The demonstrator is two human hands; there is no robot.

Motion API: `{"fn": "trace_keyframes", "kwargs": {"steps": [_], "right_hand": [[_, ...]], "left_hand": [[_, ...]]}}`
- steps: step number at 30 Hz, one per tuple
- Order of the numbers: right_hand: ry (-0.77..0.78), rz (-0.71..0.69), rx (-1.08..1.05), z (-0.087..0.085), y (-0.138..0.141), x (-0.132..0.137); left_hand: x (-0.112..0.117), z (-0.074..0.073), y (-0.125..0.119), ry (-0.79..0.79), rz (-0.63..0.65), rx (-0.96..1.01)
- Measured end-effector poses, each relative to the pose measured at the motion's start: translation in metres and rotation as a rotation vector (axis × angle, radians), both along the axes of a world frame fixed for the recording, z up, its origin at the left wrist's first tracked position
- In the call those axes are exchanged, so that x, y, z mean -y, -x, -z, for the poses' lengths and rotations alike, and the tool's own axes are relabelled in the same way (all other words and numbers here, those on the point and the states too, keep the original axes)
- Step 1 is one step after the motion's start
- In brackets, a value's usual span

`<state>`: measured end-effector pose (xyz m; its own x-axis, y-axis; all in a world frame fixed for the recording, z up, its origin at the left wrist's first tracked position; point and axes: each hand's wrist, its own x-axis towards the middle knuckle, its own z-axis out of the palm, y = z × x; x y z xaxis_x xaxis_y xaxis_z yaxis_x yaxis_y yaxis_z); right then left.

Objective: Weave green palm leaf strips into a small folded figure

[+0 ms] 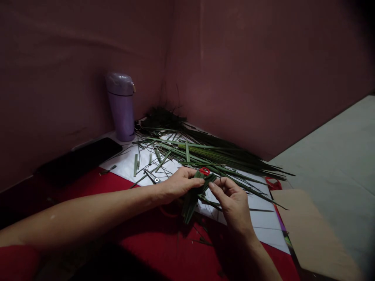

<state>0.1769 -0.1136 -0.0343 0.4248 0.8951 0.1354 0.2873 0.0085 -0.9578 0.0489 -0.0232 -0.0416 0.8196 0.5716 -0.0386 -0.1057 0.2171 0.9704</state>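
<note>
The left hand [182, 181] is pinching a folded green leaf piece [191, 203], thumb on top, just below the middle of the frame. The right hand [234, 197] is meeting it from the right, thumb and forefinger seeming to be closing on its upper right edge; dim light is hiding the exact contact. The leaf piece is hanging between the hands, its broad tail pointing toward the bottom of the frame. It is probably weighing next to nothing, bending easily across its width while staying springy along its length. Smooth faces may be sliding over one another, and narrow ends are likely splitting under a hard pull, so the layered fold is offering the safest hold, with a light pinch on loose edges.

A red loop [204, 171] is showing just above the fold. Left of it, scissors [156, 180] are lying with blades parted, partly hidden by the left wrist. Farther out, long leaves [225, 154] are spreading over a white sheet [265, 220] on the red-covered desk [164, 249]. Short offcuts [135, 164] are lying left of centre, and a purple tumbler [122, 115] is standing in the upper left, beside a dark flat object [84, 158].
</note>
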Motion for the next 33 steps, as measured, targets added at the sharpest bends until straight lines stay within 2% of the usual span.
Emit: {"fn": "trace_keyframes", "kwargs": {"steps": [9,15,19,24,29,33], "right_hand": [[-0.035,-0.019,-0.052,0.0002,0.0003,0.0001],[-0.052,0.003,-0.084,0.0015,0.0018,0.0002],[-0.041,0.015,-0.005,0.0043,0.0048,0.0002],[-0.068,0.061,0.104,0.0052,0.0067,0.0012],[-0.102,0.026,0.142,0.0034,0.0060,0.0033],[-0.120,0.054,0.174,0.0030,0.0063,0.0035]], "left_hand": [[-0.0002,0.0002,-0.0012,0.162,-0.006,0.042],[-0.0021,0.0001,-0.0004,0.066,0.005,0.109],[-0.0021,0.0040,-0.0004,-0.018,0.004,0.126],[-0.0008,0.0047,0.0014,-0.006,0.019,0.095],[-0.0003,0.0004,0.0021,-0.002,0.013,0.127],[0.0002,-0.0014,0.0027,0.006,0.009,0.135]]}}
